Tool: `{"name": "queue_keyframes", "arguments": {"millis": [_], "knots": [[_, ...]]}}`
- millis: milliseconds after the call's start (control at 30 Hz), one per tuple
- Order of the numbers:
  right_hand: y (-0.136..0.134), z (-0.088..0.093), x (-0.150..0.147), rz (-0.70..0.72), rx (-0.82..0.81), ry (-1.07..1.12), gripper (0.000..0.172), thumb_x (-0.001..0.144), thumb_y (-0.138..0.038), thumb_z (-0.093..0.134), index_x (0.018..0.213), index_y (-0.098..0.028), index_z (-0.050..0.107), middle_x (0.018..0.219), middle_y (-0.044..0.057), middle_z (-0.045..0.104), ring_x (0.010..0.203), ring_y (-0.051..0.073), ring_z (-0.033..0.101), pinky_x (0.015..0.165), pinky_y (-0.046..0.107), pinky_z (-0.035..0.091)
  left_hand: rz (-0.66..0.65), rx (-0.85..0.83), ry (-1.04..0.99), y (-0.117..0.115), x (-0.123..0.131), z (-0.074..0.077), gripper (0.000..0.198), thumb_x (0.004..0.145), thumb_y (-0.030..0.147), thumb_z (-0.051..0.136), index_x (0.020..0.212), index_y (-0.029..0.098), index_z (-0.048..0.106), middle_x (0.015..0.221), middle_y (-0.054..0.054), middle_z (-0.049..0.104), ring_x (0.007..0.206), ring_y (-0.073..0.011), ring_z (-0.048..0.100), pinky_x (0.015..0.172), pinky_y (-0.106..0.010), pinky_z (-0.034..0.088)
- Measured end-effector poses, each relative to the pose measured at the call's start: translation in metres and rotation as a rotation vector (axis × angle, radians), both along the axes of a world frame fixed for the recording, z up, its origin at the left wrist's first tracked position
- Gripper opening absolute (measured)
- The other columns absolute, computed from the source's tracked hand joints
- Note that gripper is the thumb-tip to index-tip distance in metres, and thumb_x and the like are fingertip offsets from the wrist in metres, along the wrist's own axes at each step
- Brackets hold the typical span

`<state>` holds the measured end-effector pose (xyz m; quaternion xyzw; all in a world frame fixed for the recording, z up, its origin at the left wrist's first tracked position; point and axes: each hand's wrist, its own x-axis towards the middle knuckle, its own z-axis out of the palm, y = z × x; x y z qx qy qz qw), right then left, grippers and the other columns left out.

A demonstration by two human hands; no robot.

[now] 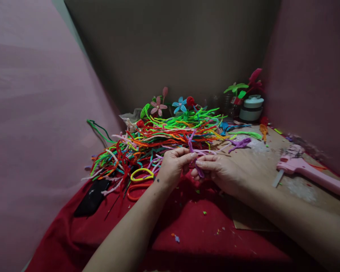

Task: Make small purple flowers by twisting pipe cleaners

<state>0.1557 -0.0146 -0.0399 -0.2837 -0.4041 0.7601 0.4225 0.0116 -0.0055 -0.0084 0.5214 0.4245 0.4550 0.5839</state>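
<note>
A purple pipe cleaner is pinched between my two hands above the front of the table. My left hand grips its middle, with one end sticking up past the fingertips. My right hand closes on the lower part, which looks thicker and folded. The fingers hide some of it. Just behind my hands lies a big heap of pipe cleaners in green, red, orange, pink and other colours. Scissors with yellow and orange handles rest beside my left wrist.
A black phone lies at the left on the red cloth. On the right, a pink glue gun rests on a brown board. Behind stand pipe-cleaner flowers and a lidded container. A purple twisted piece sits nearby.
</note>
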Motion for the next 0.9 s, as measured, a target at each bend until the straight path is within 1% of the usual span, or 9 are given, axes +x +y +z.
{"name": "queue_keyframes", "arguments": {"millis": [167, 267, 400, 500, 567, 633, 733, 833, 900], "knots": [[0.0, -0.001, 0.0, -0.013, 0.064, 0.011, 0.011, 0.069, -0.025, 0.063, 0.069, -0.015, 0.059, 0.061, 0.003, 0.064, 0.053, 0.015, 0.057, 0.054, 0.03, 0.046, 0.0, 0.0, 0.039, 0.001, -0.001, 0.0, 0.023, 0.062, 0.032, 0.071, 0.062, 0.013, 0.06, 0.046, 0.005, 0.045, 0.04, -0.0029, 0.033, 0.041, -0.018, 0.022], [0.001, -0.001, 0.0, -0.036, 0.063, -0.014, 0.012, 0.068, -0.026, 0.064, 0.067, -0.015, 0.058, 0.06, 0.003, 0.064, 0.052, 0.014, 0.057, 0.054, 0.029, 0.045, 0.023, 0.068, 0.124, -0.001, 0.0, 0.002, 0.025, 0.064, 0.034, 0.069, 0.059, 0.013, 0.059, 0.045, 0.005, 0.043, 0.041, -0.004, 0.033, 0.041, -0.019, 0.021], [0.003, -0.002, 0.002, -0.068, 0.054, -0.076, 0.016, 0.068, -0.029, 0.065, 0.067, -0.015, 0.058, 0.061, 0.003, 0.064, 0.052, 0.012, 0.056, 0.051, 0.026, 0.044, 0.096, 0.2, 0.253, -0.004, 0.002, 0.004, 0.026, 0.067, 0.033, 0.066, 0.054, 0.013, 0.056, 0.046, 0.005, 0.042, 0.045, -0.0053, 0.033, 0.045, -0.02, 0.026], [0.003, 0.0, 0.003, -0.092, 0.063, -0.088, 0.016, 0.068, -0.03, 0.066, 0.069, -0.015, 0.058, 0.062, 0.002, 0.064, 0.05, 0.011, 0.054, 0.05, 0.025, 0.042, 0.16, 0.403, 0.396, -0.005, 0.001, 0.002, 0.021, 0.071, 0.028, 0.063, 0.055, 0.015, 0.057, 0.053, 0.003, 0.048, 0.052, -0.0079, 0.04, 0.052, -0.021, 0.032], [0.003, 0.002, 0.004, -0.095, 0.08, -0.093, 0.016, 0.068, -0.029, 0.065, 0.07, -0.015, 0.059, 0.062, 0.003, 0.063, 0.051, 0.011, 0.053, 0.049, 0.025, 0.042, 0.167, 0.566, 0.476, -0.004, 0.0, 0.001, 0.015, 0.073, 0.024, 0.061, 0.06, 0.016, 0.06, 0.06, 0.001, 0.052, 0.06, -0.0098, 0.045, 0.058, -0.021, 0.035], [0.002, 0.005, 0.005, -0.098, 0.117, -0.113, 0.013, 0.069, -0.027, 0.063, 0.069, -0.015, 0.059, 0.06, 0.002, 0.062, 0.05, 0.011, 0.052, 0.05, 0.025, 0.041, 0.129, 0.715, 0.511, -0.004, -0.003, 0.0, 0.009, 0.076, 0.02, 0.058, 0.069, 0.017, 0.063, 0.069, 0.0, 0.054, 0.067, -0.0112, 0.049, 0.064, -0.022, 0.038], [0.001, 0.01, 0.008, -0.095, 0.169, -0.162, 0.013, 0.069, -0.022, 0.06, 0.06, -0.014, 0.057, 0.056, 0.002, 0.06, 0.048, 0.009, 0.049, 0.049, 0.023, 0.038, 0.049, 0.909, 0.576, -0.002, -0.007, 0.0, 0.013, 0.081, 0.017, 0.052, 0.08, 0.019, 0.065, 0.078, -0.003, 0.052, 0.073, -0.0118, 0.05, 0.065, -0.022, 0.039], [0.001, 0.015, 0.011, -0.078, 0.164, -0.225, 0.013, 0.067, -0.02, 0.059, 0.056, -0.015, 0.056, 0.053, 0.002, 0.059, 0.045, 0.008, 0.047, 0.048, 0.023, 0.035, -0.035, 1.063, 0.725, 0.001, -0.011, 0.0, 0.018, 0.085, 0.018, 0.046, 0.082, 0.019, 0.065, 0.081, -0.004, 0.049, 0.074, -0.0121, 0.049, 0.064, -0.022, 0.04], [0.0, 0.02, 0.012, -0.069, 0.178, -0.254, 0.013, 0.066, -0.02, 0.058, 0.055, -0.015, 0.055, 0.051, 0.002, 0.059, 0.044, 0.008, 0.045, 0.048, 0.023, 0.034, -0.057, 1.155, 0.826, 0.002, -0.014, 0.003, 0.019, 0.086, 0.019, 0.045, 0.083, 0.019, 0.064, 0.086, -0.005, 0.052, 0.079, -0.0133, 0.049, 0.067, -0.024, 0.04]]}}
